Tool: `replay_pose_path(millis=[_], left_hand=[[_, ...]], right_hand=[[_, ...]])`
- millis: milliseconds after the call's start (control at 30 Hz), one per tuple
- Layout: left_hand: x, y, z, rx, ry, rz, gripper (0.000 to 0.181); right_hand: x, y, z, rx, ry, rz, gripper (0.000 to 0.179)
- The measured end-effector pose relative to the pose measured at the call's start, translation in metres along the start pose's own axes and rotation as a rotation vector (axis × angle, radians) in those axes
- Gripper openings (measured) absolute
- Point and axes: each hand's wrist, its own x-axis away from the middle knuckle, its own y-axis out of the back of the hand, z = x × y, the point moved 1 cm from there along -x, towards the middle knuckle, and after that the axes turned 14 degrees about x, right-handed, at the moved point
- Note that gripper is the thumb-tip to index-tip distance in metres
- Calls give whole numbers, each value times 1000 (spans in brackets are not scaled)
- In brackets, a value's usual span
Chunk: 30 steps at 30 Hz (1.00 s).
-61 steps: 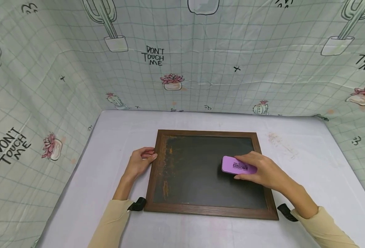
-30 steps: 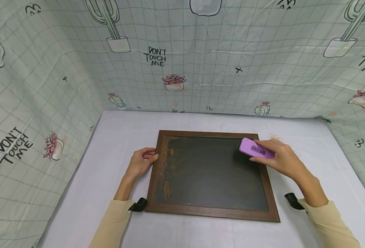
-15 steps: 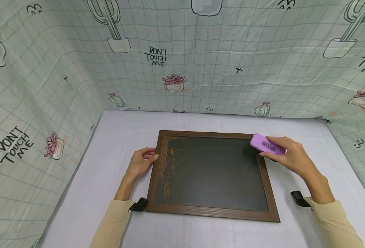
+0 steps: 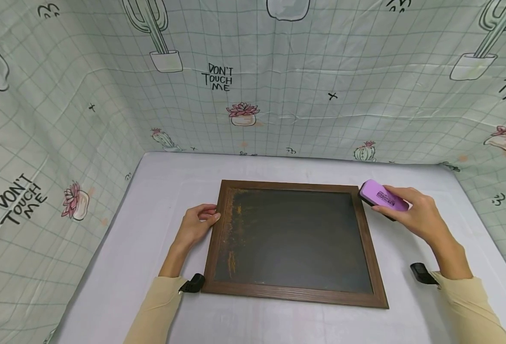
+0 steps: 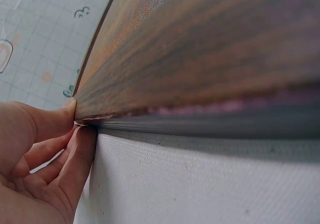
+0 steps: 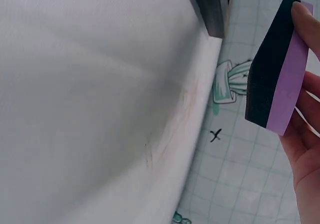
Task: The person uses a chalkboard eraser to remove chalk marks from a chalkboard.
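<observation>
A small chalkboard (image 4: 296, 239) in a brown wooden frame lies on the white table, with orange chalk smears along its left side. My left hand (image 4: 196, 224) pinches the left edge of that frame; in the left wrist view the thumb (image 5: 55, 121) is at the upper edge and the fingers are below. Thumb and fingers of my right hand (image 4: 422, 215) grip a purple eraser (image 4: 383, 195) by its sides, close to the board's upper right corner. Seen in the right wrist view, the eraser's dark felt face (image 6: 272, 66) is raised off the table.
The white table (image 4: 175, 177) spreads around the board. A grid-patterned cloth with cactus drawings (image 4: 296, 86) hangs behind it and at both sides. An orange-brown smudge (image 6: 172, 124) marks the tabletop near its edge.
My right hand has carried the eraser from the board's right half, up and right, past the upper right corner of the frame. The left hand keeps its place on the frame.
</observation>
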Motion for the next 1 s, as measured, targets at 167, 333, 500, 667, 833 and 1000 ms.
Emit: replay_pose_path(millis=[167,333,500,667,833,1000], left_hand=[[0,0,0,-4,-2,1,38],[0,0,1,-10,-5,2,38],[0,0,0,-7,-1,-1,38],[0,0,1,-1,-3,2,37],[0,1,0,-3,-6,0,38],[0,1,1,-5,-7,-2,38]], right_hand=[[4,1,-9,5,-35,-21,64],[6,1,-17,11,-86,-26,62],[8,1,-26,28,-136,-13,59],[9,0,-35,60,-194,43,60],[13,-3,-44,56,-231,106,60],[17,-7,-51,75,-259,192,62]])
